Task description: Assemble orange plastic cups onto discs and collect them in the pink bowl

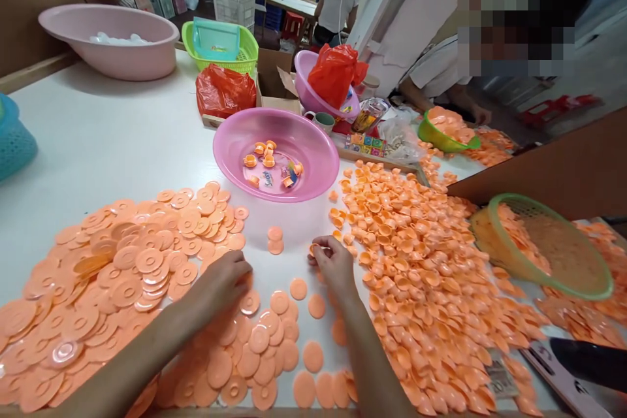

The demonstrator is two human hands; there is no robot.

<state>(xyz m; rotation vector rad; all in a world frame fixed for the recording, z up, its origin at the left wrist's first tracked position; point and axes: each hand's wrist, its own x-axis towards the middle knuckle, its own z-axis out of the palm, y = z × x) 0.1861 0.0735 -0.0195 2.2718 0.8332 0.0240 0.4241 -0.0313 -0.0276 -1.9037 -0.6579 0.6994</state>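
My left hand (223,284) is low over the right edge of a heap of flat orange discs (149,261), its fingers curled down. Whatever its fingertips may grip is hidden. Just below them lies one orange disc (249,302). Between thumb and fingers, my right hand (336,268) pinches a small orange cup (313,248), mostly covered by the fingers. Right of that hand spreads a big pile of small orange cups (416,274). Two overlapping discs (275,240) lie between my hands. Beyond them stands a pink basin (225,150) with several orange cup-and-disc pieces (268,160) inside.
More discs (259,339) lie near the table's front edge. A green basket (563,209) of orange parts tilts at the right, above a phone (568,372). Red bags (226,91), a mug (322,121) and a large pink tub (132,59) stand behind. A co-worker (441,72) sits at back right.
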